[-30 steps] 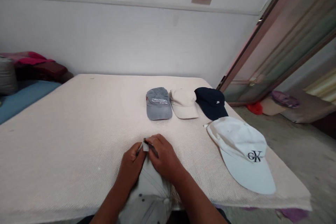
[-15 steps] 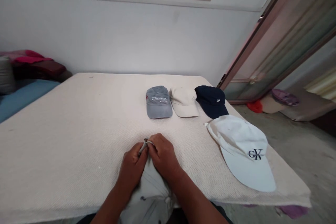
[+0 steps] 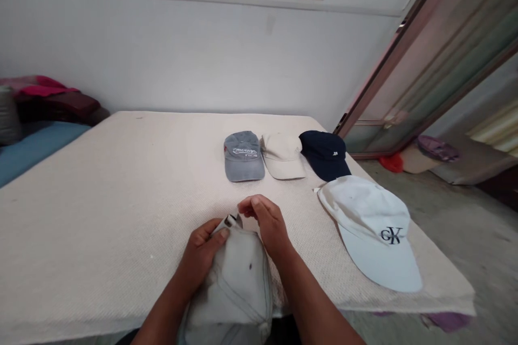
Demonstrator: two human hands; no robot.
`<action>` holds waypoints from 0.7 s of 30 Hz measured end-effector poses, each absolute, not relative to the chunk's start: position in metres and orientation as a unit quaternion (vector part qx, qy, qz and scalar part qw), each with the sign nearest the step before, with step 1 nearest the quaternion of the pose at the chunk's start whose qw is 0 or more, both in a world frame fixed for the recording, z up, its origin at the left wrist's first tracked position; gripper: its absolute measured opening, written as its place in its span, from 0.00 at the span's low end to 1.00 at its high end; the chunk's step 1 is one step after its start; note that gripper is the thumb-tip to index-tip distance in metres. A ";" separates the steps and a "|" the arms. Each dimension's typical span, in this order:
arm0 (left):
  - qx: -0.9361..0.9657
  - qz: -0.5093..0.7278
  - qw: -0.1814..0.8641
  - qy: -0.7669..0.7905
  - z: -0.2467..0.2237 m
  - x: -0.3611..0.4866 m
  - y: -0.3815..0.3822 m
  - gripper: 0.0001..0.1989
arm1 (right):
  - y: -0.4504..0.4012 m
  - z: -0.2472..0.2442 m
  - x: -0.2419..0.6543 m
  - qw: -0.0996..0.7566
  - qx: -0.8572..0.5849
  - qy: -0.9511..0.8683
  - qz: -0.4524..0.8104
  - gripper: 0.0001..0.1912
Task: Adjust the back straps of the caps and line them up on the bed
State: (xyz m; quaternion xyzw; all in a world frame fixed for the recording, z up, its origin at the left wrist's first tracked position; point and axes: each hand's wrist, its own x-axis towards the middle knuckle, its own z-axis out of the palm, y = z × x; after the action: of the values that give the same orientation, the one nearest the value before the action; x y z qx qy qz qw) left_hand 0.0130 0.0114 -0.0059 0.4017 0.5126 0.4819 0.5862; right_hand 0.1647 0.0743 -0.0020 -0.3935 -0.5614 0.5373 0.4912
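A light grey cap [image 3: 243, 269] is at the table's front edge, its back strap and buckle [image 3: 231, 220] facing away from me. My left hand [image 3: 204, 248] grips the cap's edge beside the buckle, thumb on top. Just right of the strap, my right hand [image 3: 267, 223] is raised with its fingers loosely bent and apart from the cloth; I see nothing in it. Beyond my hands stand a grey-blue cap [image 3: 244, 164] with white lettering, a beige cap [image 3: 283, 156] and a navy cap [image 3: 325, 155], side by side. To the right lies a white cap [image 3: 370, 232] with black letters.
A cream textured cover [image 3: 101, 215] lies over the table, which meets a white wall [image 3: 182, 59]. On the left are a blue surface [image 3: 40, 145] and pink cloth [image 3: 46, 88]. A sliding door [image 3: 404, 75] and the concrete floor [image 3: 465, 232] are on the right.
My right hand has let go of the strap and moved slightly up and right. The grey cap has spread out and shows more of its crown; my left hand keeps its hold.
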 end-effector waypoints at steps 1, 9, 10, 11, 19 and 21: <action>0.379 0.483 0.614 0.495 -0.007 0.013 0.010 0.14 | 0.075 -0.001 0.167 0.480 -0.393 -0.569 0.540 0.17; 0.241 0.506 0.730 0.392 0.003 0.017 0.005 0.09 | 0.069 0.000 0.175 0.328 -0.325 -0.519 0.720 0.11; 0.231 0.511 0.731 0.387 0.006 0.017 0.005 0.09 | 0.070 -0.003 0.175 0.333 -0.327 -0.490 0.736 0.11; 0.222 0.520 0.730 0.384 0.009 0.018 0.005 0.09 | 0.071 -0.005 0.175 0.340 -0.332 -0.463 0.748 0.11; 0.111 0.626 0.650 0.416 0.008 0.004 0.012 0.12 | 0.084 -0.015 0.180 0.471 -0.310 -0.163 0.810 0.08; 0.056 0.633 0.646 0.422 0.005 -0.002 0.017 0.12 | 0.083 -0.018 0.178 0.469 -0.315 -0.129 0.815 0.08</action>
State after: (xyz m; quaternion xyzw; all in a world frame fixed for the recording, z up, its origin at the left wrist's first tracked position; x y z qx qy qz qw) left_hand -0.0023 0.0173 0.0048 0.0556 0.4220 0.6334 0.6462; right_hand 0.1782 0.0833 -0.0184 -0.3154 -0.1286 0.8148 0.4691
